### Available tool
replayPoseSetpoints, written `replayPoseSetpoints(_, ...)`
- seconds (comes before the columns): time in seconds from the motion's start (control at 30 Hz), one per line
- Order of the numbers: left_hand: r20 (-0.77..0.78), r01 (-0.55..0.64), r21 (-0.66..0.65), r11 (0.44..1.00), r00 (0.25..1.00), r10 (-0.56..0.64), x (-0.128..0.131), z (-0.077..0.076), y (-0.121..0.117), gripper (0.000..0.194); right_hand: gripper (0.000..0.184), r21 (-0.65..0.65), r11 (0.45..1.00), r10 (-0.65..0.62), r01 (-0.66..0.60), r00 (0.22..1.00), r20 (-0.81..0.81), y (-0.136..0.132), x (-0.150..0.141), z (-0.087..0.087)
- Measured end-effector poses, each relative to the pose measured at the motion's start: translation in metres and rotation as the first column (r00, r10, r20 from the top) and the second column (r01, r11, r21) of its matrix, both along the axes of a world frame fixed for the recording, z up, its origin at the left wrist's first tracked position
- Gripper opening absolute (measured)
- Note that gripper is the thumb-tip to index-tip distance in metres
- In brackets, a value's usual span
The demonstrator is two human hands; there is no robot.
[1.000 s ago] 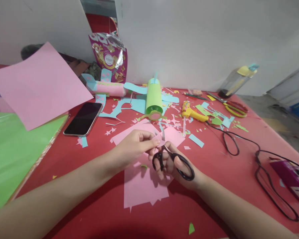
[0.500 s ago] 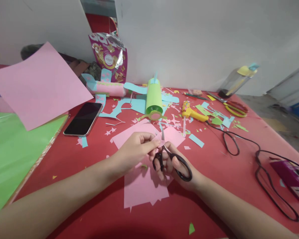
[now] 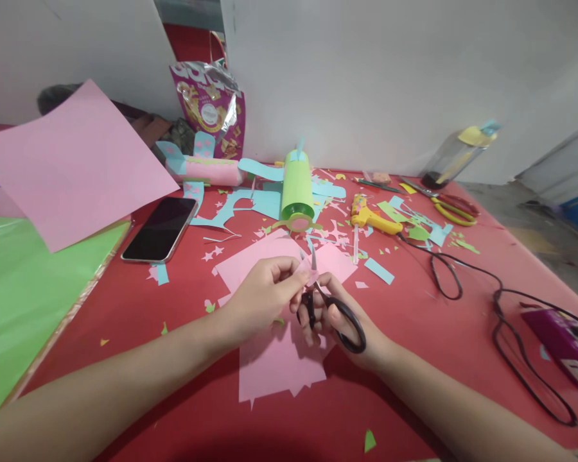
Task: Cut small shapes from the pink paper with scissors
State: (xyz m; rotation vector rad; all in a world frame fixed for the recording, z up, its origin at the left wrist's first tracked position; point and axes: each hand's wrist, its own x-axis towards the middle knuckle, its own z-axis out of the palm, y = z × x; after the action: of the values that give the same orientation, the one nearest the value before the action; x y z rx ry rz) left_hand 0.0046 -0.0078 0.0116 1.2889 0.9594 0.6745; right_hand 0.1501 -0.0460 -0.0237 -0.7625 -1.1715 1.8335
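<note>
Between the thumb and fingers of my left hand [image 3: 270,292] is a small piece of pink paper [image 3: 311,276]. My right hand [image 3: 344,314] grips a pair of black-handled scissors [image 3: 350,328], whose blades point away from me and stand parted around the pink piece. Below both hands lies a cut pink sheet [image 3: 274,372] with a jagged edge. More pink paper [image 3: 241,256] lies just beyond my fingers. A green paper tube with blue paper wings [image 3: 297,183] stands beyond the scissors. My fingers partly hide the piece being held.
A phone [image 3: 160,230] and a big pink sheet [image 3: 81,167] lie left. A pink paper tube [image 3: 212,172] rests near a snack bag [image 3: 212,109]. Right are a yellow glue gun [image 3: 376,222], its cord, pliers [image 3: 455,210], a bottle [image 3: 457,157] and a purple power strip [image 3: 563,346].
The scissor handles have come slightly closer together, with the right thumb moving a little left. My left hand still pinches the pink piece and has barely shifted.
</note>
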Motion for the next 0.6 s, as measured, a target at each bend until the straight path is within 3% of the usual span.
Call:
replayPoseSetpoints(0.33, 0.134, -0.008, -0.11, 0.994, 0.991, 0.023, 0.0039, -0.0031, -0.0035, 0.03, 0.036, 0.036, 0.999, 0.002, -0.002, 1.0, 0.023, -0.0017, -0.0006, -0.0016)
replayPoseSetpoints(0.6, 0.114, -0.051, -0.068, 0.996, 0.992, 0.059, 0.0049, -0.0048, -0.0039, 0.031, 0.037, 0.046, 0.999, -0.026, 0.024, 0.998, 0.05, -0.0017, -0.0026, 0.002)
